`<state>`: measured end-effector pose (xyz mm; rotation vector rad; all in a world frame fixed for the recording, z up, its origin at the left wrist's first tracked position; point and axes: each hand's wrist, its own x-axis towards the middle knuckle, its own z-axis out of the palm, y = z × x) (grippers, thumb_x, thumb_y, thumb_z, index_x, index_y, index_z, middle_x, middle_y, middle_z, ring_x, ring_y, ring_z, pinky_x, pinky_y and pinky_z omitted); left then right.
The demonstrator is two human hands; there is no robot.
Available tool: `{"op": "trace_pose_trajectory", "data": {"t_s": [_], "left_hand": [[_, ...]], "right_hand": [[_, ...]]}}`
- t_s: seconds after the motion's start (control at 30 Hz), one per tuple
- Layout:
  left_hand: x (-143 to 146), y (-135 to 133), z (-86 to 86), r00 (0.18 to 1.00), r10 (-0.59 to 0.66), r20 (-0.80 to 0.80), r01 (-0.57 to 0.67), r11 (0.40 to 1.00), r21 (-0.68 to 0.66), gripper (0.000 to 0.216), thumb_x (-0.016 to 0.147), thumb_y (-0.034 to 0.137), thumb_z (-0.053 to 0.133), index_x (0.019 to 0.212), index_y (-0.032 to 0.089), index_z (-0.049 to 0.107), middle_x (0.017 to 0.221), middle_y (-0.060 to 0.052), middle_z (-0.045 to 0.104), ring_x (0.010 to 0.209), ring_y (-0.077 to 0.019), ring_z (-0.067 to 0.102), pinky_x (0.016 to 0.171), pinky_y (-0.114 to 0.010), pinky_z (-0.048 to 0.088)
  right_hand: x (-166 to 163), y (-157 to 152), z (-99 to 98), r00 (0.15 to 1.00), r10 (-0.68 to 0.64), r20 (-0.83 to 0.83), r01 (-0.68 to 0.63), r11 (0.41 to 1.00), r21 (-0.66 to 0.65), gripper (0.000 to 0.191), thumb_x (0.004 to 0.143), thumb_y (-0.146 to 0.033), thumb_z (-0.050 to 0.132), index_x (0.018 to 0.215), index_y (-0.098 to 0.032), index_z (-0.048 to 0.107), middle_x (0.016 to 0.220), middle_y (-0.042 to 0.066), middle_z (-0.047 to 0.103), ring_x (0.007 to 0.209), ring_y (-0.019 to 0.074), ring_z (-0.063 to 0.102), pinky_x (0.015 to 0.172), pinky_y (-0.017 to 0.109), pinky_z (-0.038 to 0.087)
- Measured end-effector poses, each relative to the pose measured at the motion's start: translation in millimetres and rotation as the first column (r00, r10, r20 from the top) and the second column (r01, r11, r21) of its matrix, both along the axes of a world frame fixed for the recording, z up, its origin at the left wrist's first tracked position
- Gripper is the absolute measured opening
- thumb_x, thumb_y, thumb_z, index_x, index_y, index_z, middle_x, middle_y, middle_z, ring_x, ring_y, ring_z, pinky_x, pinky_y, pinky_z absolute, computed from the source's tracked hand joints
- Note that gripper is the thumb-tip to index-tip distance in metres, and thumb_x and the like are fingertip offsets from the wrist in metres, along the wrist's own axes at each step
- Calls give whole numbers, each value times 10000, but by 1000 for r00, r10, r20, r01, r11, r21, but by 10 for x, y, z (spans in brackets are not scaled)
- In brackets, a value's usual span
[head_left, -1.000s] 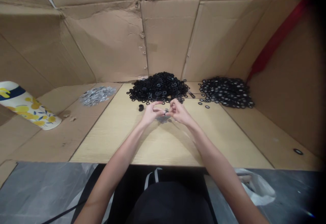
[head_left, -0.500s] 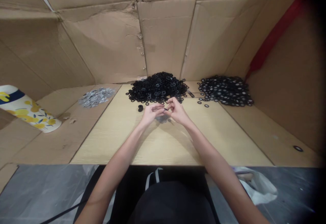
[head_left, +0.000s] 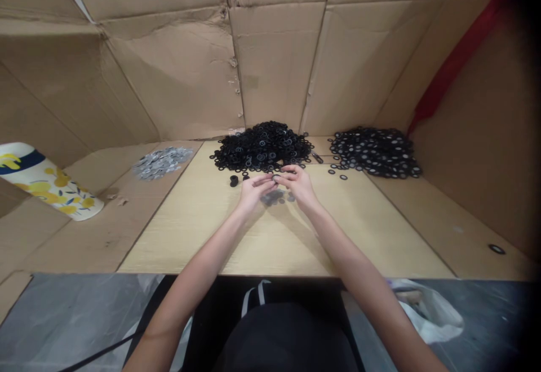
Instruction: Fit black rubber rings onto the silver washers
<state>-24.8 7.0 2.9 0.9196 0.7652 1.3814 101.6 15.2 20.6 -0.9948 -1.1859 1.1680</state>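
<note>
Between my fingertips, above the middle of the board, is a small black ring (head_left: 276,178) with a pale centre. My left hand (head_left: 255,188) pinches it from the left, and my right hand (head_left: 298,185) grips it from the right with thumb and fingers. Beneath the hands lies a small cluster of grey discs (head_left: 274,197), partly hidden by the fingers. Just behind is a large heap of black rings (head_left: 266,145). A short stack of black rings (head_left: 234,181) stands left of my left hand.
Silver discs (head_left: 162,163) lie piled at the left, black rings with pale centres (head_left: 374,152) at the right. A patterned bottle-like cylinder (head_left: 51,183) stands far left. One lone ring (head_left: 496,248) lies far right. Cardboard walls (head_left: 274,62) enclose the back and sides.
Both hands have shifted slightly, and the ring between the fingertips now shows its pale-centred face. More of the grey discs underneath shows.
</note>
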Motion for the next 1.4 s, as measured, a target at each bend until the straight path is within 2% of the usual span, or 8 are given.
{"op": "trace_pose_trajectory", "data": {"t_s": [0.17,0.33,0.43,0.63,0.87,1.17,1.4], "left_hand": [[-9,-14,13,977,26,-212,-16,999,49,368,512,178,752,860,113,651,688,-49,665,623,-143,613,714,-334,484],[4,-22,28,960,36,-279,-16,997,72,386,487,138,749,860,122,648,648,-22,641,611,-124,582,671,-293,461],[17,-12,16,971,0,-241,14,998,58,393,495,116,737,875,137,640,583,17,595,567,-102,553,646,-274,446],[49,-12,8,987,-85,-140,87,996,8,387,496,75,720,866,147,635,680,8,616,619,-91,553,681,-261,435],[-15,-15,2,990,-134,-33,133,990,-34,416,529,124,730,923,162,603,554,65,520,526,-58,520,633,-234,434],[-83,25,73,997,-68,40,70,997,-40,359,536,88,727,855,136,572,596,33,588,584,-78,585,701,-244,457],[-112,1,83,994,-107,35,108,993,-46,344,562,82,707,889,126,609,694,-16,638,634,-97,606,718,-261,476]], "right_hand": [[4,1,-1,1000,3,15,-3,1000,-25,450,444,-269,756,792,-193,481,593,-37,595,558,125,561,554,258,430],[-5,-30,17,999,20,38,-19,999,-28,393,476,-241,725,772,-193,472,544,-42,583,518,128,554,536,259,423],[-49,-27,-30,999,29,33,-30,999,37,352,504,-269,702,751,-201,460,519,-52,559,516,131,549,537,261,421],[-157,-1,-141,1000,-11,-2,11,993,114,372,518,-301,688,745,-218,406,549,-57,544,561,136,561,572,272,436],[-66,-7,-37,1000,0,1,-1,993,118,456,524,-365,699,753,-231,329,509,-98,481,477,92,482,499,225,382],[-36,-51,44,998,64,30,-67,991,116,495,512,-365,725,765,-233,320,522,-105,454,476,72,438,499,214,360],[24,-71,75,980,157,124,-173,976,130,464,538,-371,715,762,-233,332,564,-95,425,482,65,402,459,196,318]]}}
